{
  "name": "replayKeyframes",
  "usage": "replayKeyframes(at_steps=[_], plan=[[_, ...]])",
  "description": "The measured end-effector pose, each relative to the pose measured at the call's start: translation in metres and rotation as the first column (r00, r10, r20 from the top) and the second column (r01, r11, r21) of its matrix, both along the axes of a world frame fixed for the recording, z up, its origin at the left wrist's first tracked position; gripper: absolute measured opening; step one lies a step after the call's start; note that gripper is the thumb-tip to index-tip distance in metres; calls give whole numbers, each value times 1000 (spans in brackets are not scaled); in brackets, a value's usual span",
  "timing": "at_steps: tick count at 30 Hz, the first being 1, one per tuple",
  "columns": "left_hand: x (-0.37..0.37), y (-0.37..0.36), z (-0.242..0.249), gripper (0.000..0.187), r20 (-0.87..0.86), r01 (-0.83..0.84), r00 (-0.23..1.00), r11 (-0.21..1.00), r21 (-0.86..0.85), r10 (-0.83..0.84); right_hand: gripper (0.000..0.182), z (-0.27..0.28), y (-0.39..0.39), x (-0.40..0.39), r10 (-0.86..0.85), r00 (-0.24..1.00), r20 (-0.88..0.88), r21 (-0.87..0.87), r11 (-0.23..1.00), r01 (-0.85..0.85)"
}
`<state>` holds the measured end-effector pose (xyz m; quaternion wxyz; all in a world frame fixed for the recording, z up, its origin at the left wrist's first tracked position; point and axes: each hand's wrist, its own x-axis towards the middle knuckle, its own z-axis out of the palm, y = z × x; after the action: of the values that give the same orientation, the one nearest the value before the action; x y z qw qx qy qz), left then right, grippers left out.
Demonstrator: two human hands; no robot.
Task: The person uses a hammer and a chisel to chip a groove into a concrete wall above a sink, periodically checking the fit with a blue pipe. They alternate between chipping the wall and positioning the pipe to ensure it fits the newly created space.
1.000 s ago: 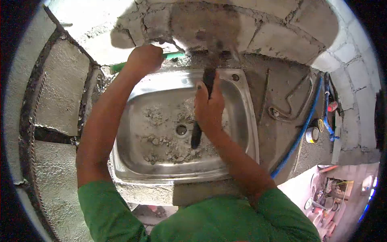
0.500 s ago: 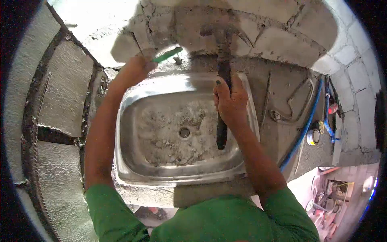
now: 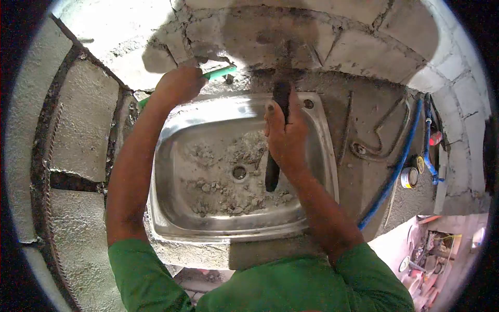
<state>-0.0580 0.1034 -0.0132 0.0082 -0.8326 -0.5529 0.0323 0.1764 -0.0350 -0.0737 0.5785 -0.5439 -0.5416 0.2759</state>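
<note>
A person's left hand [image 3: 179, 83] grips one green-handled chisel [image 3: 221, 72] against the block wall [image 3: 358, 47], its tip hidden in shadow. The right hand [image 3: 285, 136] clenches one dark-handled hammer [image 3: 272, 174], head blurred, above a rubble-strewn steel sink [image 3: 317, 151]. One blue hose [image 3: 395, 171] crosses the tabletop [image 3: 364, 119].

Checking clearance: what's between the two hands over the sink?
Head view: only the steel sink's back rim and chipped concrete; left hand grips a green tool, right hand a hammer.
</note>
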Motion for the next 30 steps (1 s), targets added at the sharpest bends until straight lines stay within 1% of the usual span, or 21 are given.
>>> replayKeyframes(at_steps=[2, 3, 5, 7, 8, 10, 11, 13, 14, 17, 19, 20, 21, 22, 23, 25, 26, 27, 28, 29, 30], plan=[[1, -4, 3, 28, 71, -26, 997, 1000, 16, 25, 50, -4, 7, -5, -56, 994, 99, 43, 998, 52], [-1, -5, 2, 28, 74, -32, 997, 999, 16, 31, 51, -15, 17, -11, -144, 962, 231, 211, 973, 95], [-3, -4, 1, 31, 16, 84, 996, 995, 50, -85, 52, -34, 29, -16, -249, 908, 338, 380, 919, 111], [-11, 12, -35, 29, -143, 200, 971, 979, 45, -192, 55, -44, 37, -17, 90, 881, 465, -66, 996, -68], [-11, 8, -34, 28, -98, 167, 982, 985, 51, -161, 55, -36, 35, -15, 83, 881, 465, -53, 996, -66], [-17, 6, -39, 29, 26, 84, 996, 996, 41, -85, 57, -11, 18, -5, 180, 942, 283, -197, 972, -127], [-24, 5, -46, 29, 95, 57, 994, 998, 36, -61, 57, -2, 12, -1, 187, 941, 284, -215, 968, -127], [-19, -2, -36, 30, 46, 75, 996, 997, 27, -76, 63, 20, 10, 3, 170, 948, 268, -62, 985, -159], [-13, -8, -30, 30, 39, 62, 997, 998, 10, -62, 63, 29, 11, 0, 169, 948, 269, -60, 986, -159], [-18, -2, -55, 26, 83, 60, 995, 998, 7, -60, 63, 24, 19, -6, 177, 910, 375, -190, 975, -112], [-27, 7, -69, 30, -23, 140, 990, 990, -16, -140, 62, -17, 49, -4, 276, 843, 461, -317, 939, -134], [-39, 11, -90, 27, 53, 162, 985, 986, 43, -164, 62, -14, 50, -2, 261, 847, 464, -301, 945, -126], [-42, 10, -84, 33, -18, 385, 923, 919, 84, -385, 58, -14, 45, 1, 165, 878, 450, -165, 981, -99], [-45, 4, -82, 35, 199, 198, 965, 971, -138, -168, 54, -19, 35, 4, 78, 905, 418, -44, 997, -66], [-46, -12, -70, 33, 324, 98, 946, 964, -248, -12, 54, -6, 23, 8, 80, 906, 415, -58, 996, -62], [-46, -45, -42, 31, 525, -74, 785, 892, -447, 328, 56, 41, 10, 19, 129, 867, 482, -130, 989, -75], [-56, -48, -40, 30, 715, -103, 548, 884, -456, 433, 56, 40, 13, 23, 127, 867, 482, -125, 989, -75], [-61, -45, -37, 30, 835, -122, 257, 873, -472, 487, 55, 37, 17, 26, 111, 893, 436, -2, 992, -123], [-62, -42, -39, 30, 836, -120, 258, 874, -470, 485, 54, 35, 19, 29, 105, 916, 388, 118, 980, -163], [-62, -40, -42, 34, 832, -141, 405, 925, -353, 379, 54, 39, 18, 29, 107, 915, 389, 117, 980, -164], [-63, -38, -44, 38, 796, -146, 540, 962, -230, 272, 52, 46, 16, 28, 158, 927, 340, -10, 986, -164]])
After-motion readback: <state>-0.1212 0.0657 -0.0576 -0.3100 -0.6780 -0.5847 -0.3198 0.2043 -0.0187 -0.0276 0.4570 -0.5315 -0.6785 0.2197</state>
